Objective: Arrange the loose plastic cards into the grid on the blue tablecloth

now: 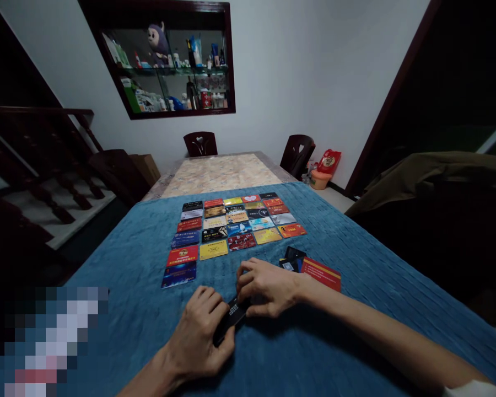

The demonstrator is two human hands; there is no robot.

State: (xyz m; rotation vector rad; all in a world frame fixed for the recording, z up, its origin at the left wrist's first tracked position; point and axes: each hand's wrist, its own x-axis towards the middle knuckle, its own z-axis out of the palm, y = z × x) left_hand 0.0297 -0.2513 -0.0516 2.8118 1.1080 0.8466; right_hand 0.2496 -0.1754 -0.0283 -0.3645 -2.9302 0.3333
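Note:
A black card (233, 312) with pale print lies between my hands, just above the blue cloth, and the fingers cover much of it. My left hand (202, 333) grips its near left end, thumb below and fingers curled over. At the far right end, my right hand (268, 288) pinches it with bent fingers. Beyond them, colourful cards lie face up in rows, among them a yellow card (214, 250), a red card (182, 256) and a dark blue card (179, 274). Beside my right wrist is a loose pile with a red card (322, 273) and a black card (290, 266).
The blue cloth (140, 237) covers the near part of a long table; its patterned top (227, 171) shows farther back. Chairs (200, 144) stand around it. A shelf niche (182, 69) is in the wall. Dark clothing (446, 176) hangs at the right.

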